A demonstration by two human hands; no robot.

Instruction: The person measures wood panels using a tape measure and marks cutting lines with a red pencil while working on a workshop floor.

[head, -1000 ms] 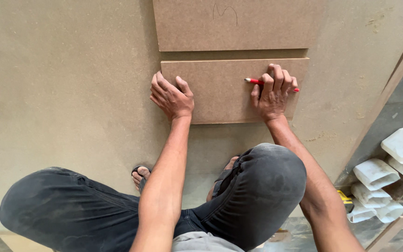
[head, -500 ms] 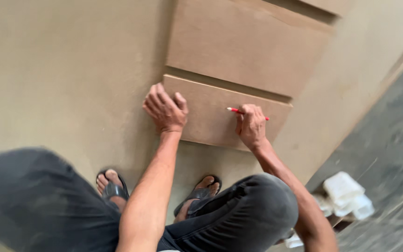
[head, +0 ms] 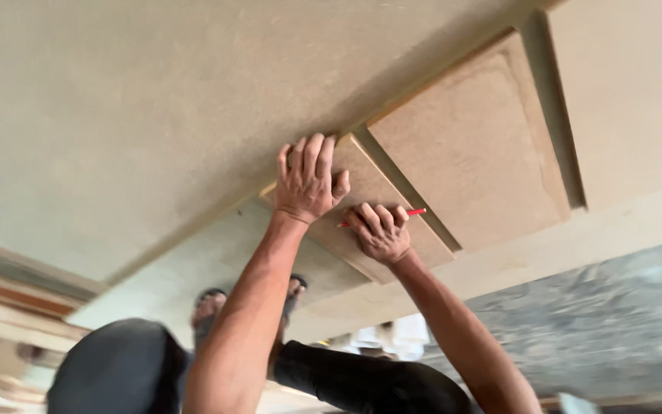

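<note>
Pencil point(head: 415, 212) — red, slim — sits pinched in the right hand point(head: 381, 232), its tip by the far edge of the small fibreboard panel point(head: 381, 203). The left hand point(head: 308, 180) lies flat, fingers spread, pressing that panel onto the big board point(head: 116, 115) beneath. Marking looks to be the step in hand; the next stroke calls for a steady panel. A second panel point(head: 473, 146) lies just beyond — grey floor point(head: 614, 307) and pale containers point(head: 392, 337) sit blurred to the right.
</note>
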